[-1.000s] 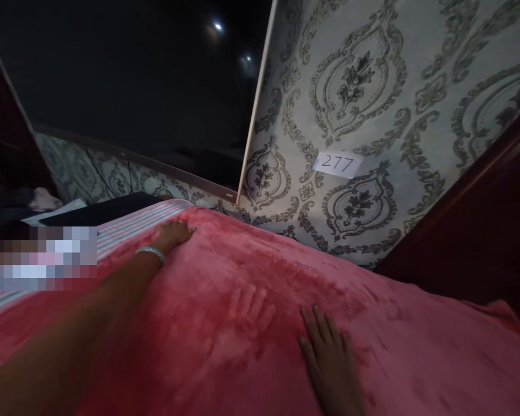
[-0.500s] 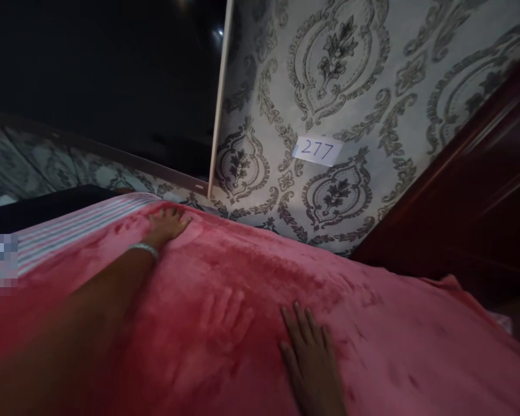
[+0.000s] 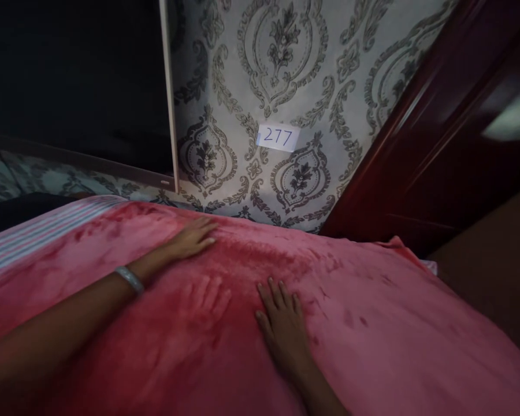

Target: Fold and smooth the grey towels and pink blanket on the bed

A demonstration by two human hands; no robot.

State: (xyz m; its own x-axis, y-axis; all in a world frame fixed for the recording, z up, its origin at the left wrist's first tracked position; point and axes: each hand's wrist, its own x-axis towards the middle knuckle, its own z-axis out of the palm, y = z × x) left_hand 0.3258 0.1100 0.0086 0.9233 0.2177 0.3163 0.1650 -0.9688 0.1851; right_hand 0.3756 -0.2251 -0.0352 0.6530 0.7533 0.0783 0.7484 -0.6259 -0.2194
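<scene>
1 left hand [image 3: 193,238], 1 right hand [image 3: 285,326], 1 pink blanket [image 3: 394,335]

Both hands rest palm down on the plush blanket, well apart from each other, their fingers extended. The blanket lies spread out below the patterned wall [image 3: 281,49], its striped band [image 3: 47,228] at the left. 1 handprint [image 3: 210,297] marks the pile between the 2 hands. A bracelet [image 3: 130,279] circles the left wrist; a label [image 3: 278,137] on the wall reads 277.
</scene>
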